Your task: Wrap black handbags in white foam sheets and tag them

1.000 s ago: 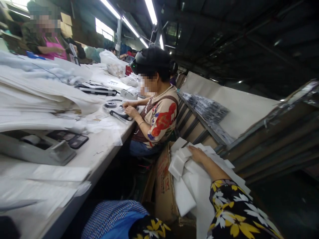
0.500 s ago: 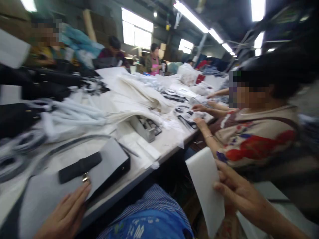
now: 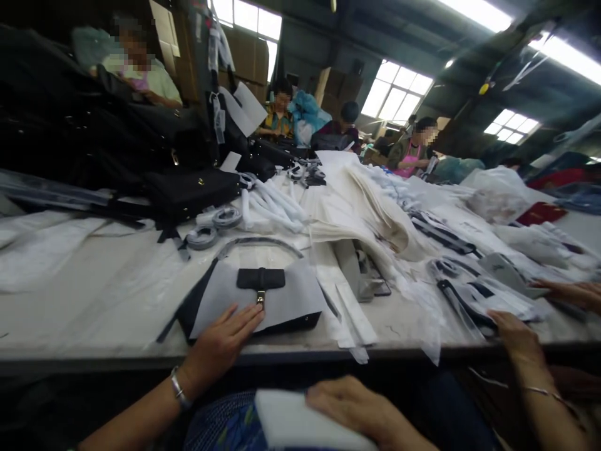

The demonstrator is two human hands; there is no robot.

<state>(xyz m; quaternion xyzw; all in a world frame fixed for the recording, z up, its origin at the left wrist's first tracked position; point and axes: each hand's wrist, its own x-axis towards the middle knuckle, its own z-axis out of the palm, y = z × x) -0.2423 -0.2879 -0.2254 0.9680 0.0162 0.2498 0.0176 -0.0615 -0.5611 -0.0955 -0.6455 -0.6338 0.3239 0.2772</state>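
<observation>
My left hand (image 3: 220, 341) lies flat, fingers stretched, on a black handbag (image 3: 256, 297) wrapped in grey-white paper, just below its black clasp strap (image 3: 260, 279). The bag rests near the front edge of the long worktable (image 3: 94, 294). My right hand (image 3: 357, 407) is low over my lap, its fingers closed over the edge of a white foam sheet (image 3: 291, 423).
At the right a co-worker's hands (image 3: 516, 329) handle black straps (image 3: 457, 300) and white wrapping. Stacked white fabric (image 3: 366, 207), white tubes (image 3: 272, 200) and coiled straps (image 3: 213, 228) cover the middle. Black bags (image 3: 188, 188) pile at the back left. Several people work behind.
My view has swung left from the box of white sheets to the table. My right hand carried a white sheet down to my lap. My left hand now rests on the wrapped bag.
</observation>
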